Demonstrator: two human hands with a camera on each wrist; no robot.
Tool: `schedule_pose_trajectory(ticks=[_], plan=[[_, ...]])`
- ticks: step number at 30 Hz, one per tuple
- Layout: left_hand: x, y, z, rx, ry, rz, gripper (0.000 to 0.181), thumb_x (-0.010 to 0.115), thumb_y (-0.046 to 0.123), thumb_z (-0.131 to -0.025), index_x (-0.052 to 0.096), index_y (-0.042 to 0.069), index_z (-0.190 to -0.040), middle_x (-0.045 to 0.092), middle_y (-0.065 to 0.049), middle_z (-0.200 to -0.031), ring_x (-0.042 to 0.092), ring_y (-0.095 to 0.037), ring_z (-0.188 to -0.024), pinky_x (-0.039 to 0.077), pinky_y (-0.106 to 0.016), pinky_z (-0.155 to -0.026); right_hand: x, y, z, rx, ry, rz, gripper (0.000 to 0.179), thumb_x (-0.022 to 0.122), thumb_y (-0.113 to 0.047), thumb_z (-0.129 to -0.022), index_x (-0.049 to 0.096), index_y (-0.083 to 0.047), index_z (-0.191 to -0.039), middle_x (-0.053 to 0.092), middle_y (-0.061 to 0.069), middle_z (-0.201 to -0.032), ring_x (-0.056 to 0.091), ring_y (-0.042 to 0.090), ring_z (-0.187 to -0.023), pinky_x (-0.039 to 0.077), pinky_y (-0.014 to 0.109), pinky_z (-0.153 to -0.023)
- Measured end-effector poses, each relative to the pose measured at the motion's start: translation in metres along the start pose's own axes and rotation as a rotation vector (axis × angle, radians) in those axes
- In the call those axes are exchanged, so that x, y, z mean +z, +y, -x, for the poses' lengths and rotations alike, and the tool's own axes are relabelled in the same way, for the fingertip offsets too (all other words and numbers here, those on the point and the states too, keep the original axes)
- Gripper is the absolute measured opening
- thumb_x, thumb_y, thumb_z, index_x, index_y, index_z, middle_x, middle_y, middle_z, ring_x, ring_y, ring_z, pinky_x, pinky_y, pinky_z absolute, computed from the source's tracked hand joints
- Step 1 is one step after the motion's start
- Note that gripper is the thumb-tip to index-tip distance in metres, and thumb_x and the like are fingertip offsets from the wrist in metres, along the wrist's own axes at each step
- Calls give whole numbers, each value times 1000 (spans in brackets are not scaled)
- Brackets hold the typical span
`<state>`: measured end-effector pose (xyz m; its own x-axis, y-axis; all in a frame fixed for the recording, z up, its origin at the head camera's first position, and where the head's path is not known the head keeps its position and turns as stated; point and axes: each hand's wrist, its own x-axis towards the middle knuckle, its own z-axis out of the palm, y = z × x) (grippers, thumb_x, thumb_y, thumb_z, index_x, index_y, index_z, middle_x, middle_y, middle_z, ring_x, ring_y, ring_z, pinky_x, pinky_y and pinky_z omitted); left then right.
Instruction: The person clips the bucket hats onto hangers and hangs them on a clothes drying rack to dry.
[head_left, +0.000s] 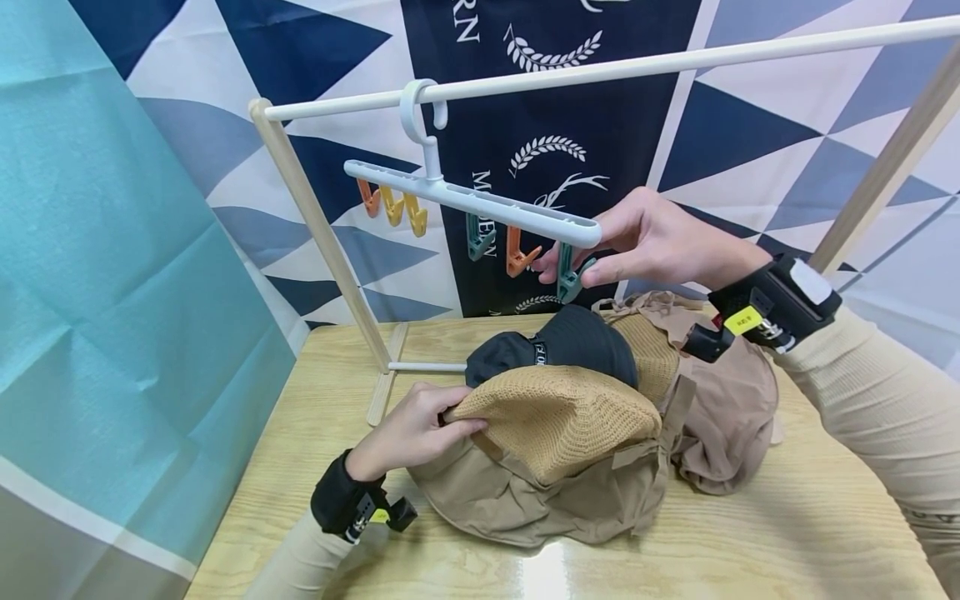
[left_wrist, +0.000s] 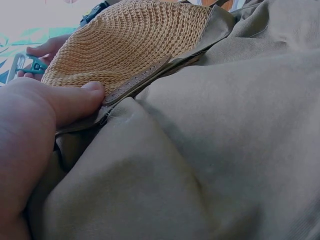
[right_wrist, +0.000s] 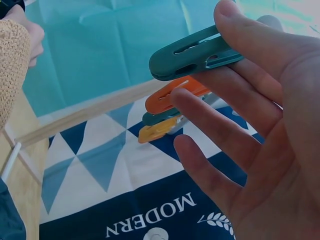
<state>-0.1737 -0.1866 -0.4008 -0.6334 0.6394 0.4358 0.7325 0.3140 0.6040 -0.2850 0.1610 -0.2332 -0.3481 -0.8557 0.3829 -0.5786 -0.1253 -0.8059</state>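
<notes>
My left hand (head_left: 420,427) pinches the edge of a sun hat (head_left: 558,417) with a tan knitted crown and a khaki fabric brim. In the left wrist view, the thumb (left_wrist: 75,102) presses on the seam between crown and brim, beside a small leather strap (left_wrist: 137,82). Higher up, my right hand (head_left: 660,242) pinches a dark green clothespin (right_wrist: 197,52) between thumb and fingers. This clothespin hangs at the right end of a pale blue hanger (head_left: 480,200). Beside it hang an orange clothespin (head_left: 517,254) and another green one (head_left: 478,239).
The hanger hooks over a white rail (head_left: 615,75) on a wooden stand (head_left: 322,233). Orange and yellow clothespins (head_left: 415,217) hang at its left end. On the wooden table (head_left: 300,475), a black cap (head_left: 577,337) and another khaki hat (head_left: 723,417) lie behind the held hat.
</notes>
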Motion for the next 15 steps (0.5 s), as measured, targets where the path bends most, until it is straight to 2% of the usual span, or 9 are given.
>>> schedule_pose_trajectory(ticks=[8,15], plan=[[0,1,0,7,5,2,10,81,0,-99,78,2,-108,77,-6,-85,44,10,-67,38,-15,-59,3,0,0,4,-1,-27,36,68,16,-103,82,0,-131,85,8,-131,80,17,-128,62,25,-106],[0,0,0,7,9,-4,10,81,0,-99,79,3,-109,79,-6,-87,46,9,-69,40,-15,-60,4,1,1,3,19,-14,31,68,17,-102,87,-1,-119,86,9,-127,80,18,-128,58,24,-107]])
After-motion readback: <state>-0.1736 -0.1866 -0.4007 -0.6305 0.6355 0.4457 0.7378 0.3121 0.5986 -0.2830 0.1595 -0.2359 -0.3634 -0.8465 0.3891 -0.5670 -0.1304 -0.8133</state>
